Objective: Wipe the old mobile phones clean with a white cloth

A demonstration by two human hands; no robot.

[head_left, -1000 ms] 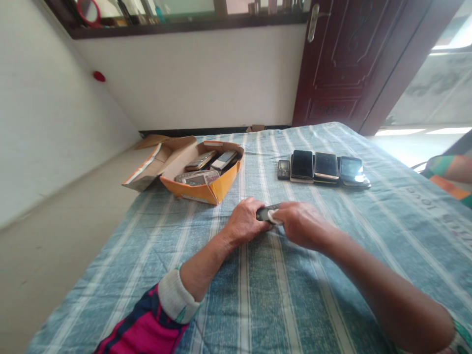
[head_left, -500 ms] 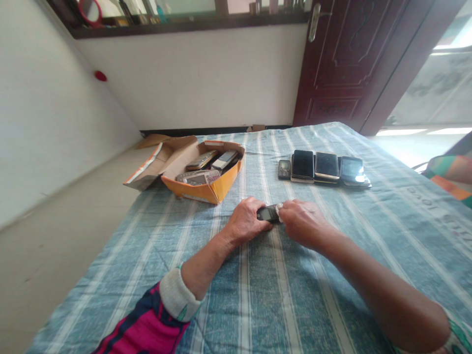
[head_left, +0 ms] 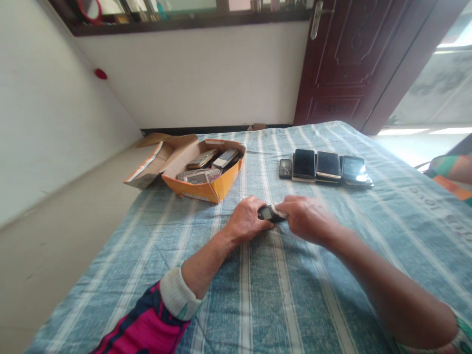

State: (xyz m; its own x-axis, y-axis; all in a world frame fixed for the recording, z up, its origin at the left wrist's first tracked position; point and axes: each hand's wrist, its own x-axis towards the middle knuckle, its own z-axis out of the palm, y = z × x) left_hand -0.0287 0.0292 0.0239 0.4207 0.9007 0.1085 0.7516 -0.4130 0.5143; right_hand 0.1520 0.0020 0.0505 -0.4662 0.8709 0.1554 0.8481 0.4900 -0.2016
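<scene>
A small dark mobile phone (head_left: 267, 213) with a grey screen lies low over the striped cloth. My left hand (head_left: 248, 217) grips its left end between thumb and fingers. At the other end, my right hand (head_left: 306, 216) is closed on a small white wipe (head_left: 279, 212), which touches the phone. Whether the wipe is tissue or cloth I cannot tell. The right fingers hide the phone's far end, and that hand is slightly blurred.
An open orange cardboard box (head_left: 191, 191) holding several old phones stands at the back left. To the right, a keypad phone (head_left: 285, 168) and stacked smartphones (head_left: 304, 163) lie in a row. All rest on a blue striped cloth (head_left: 221, 295). Behind is a dark red door (head_left: 339, 64).
My right hand has shifted slightly, its wipe now reaching further over the phone towards the screen. The left hand keeps its hold on the phone. The camera view has moved a little.
</scene>
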